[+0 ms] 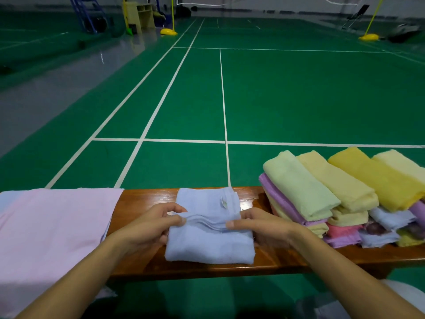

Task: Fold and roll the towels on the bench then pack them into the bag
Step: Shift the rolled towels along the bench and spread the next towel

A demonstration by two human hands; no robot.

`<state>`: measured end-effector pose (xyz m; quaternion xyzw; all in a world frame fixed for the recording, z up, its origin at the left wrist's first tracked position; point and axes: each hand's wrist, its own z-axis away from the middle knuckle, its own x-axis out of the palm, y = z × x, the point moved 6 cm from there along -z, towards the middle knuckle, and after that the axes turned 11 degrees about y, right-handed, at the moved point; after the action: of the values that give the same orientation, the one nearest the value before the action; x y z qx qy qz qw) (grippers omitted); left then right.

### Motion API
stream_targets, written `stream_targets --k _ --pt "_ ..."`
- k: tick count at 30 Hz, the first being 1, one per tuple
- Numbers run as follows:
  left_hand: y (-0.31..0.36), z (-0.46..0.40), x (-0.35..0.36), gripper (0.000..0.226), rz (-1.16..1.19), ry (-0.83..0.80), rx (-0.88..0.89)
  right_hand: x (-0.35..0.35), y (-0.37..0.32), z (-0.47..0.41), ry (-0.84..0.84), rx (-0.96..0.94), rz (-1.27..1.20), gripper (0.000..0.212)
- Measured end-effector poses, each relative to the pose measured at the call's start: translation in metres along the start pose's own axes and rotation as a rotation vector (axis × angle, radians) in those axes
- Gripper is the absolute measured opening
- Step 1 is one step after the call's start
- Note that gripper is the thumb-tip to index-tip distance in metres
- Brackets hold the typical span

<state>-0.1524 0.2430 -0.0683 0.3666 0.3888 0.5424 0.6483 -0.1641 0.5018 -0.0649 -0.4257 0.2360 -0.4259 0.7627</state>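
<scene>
green court flooring with white lines stretches away to the far wall, where yellow net posts stand on yellow bases. across the near part of the scene runs a glossy wooden bench.

at the middle of the bench lies a pale blue towel, folded into a thick rectangle, with a small white tag showing near its far right corner. its layered edges bunch up across the middle. the left hand pinches that bunched edge at the towel's left side, thumb on top and fingers curled beneath the cloth. the right hand holds the same ridge at the right side, thumb pressed flat along the layers and the other fingers tucked around the towel's edge. both forearms reach in from the near edge.

on the left, a pink towel is spread flat over the bench and hangs off its near side, with a strip of light blue cloth showing at its far left corner.

on the right sits a stack of folded towels: pale green, cream and yellow ones on top, with purple, pink, light blue and yellow ones beneath them. the stack is near the right hand but apart from the blue towel.
</scene>
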Motion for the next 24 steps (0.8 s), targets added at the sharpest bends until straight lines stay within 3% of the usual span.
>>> stream_targets --k 4,5,9,18,24 --pt "0.003 -0.001 0.004 0.031 0.134 0.077 -0.03 -0.007 -0.004 -0.009 0.031 -0.107 0.049 0.066" --pt "0.003 -0.001 0.004 0.037 0.168 0.078 -0.03 -0.01 -0.005 -0.011 0.078 -0.139 0.084 0.065" --pt "0.013 -0.007 0.001 0.04 0.159 0.146 0.026 -0.024 -0.014 -0.014 0.304 -0.202 0.032 0.026" --pt "0.023 -0.05 -0.005 0.021 0.013 0.403 0.142 -0.044 -0.025 -0.063 0.682 -0.344 0.125 0.02" --pt "0.01 -0.078 -0.017 0.02 -0.245 0.511 0.16 -0.052 -0.019 -0.085 0.857 -0.306 0.429 0.035"
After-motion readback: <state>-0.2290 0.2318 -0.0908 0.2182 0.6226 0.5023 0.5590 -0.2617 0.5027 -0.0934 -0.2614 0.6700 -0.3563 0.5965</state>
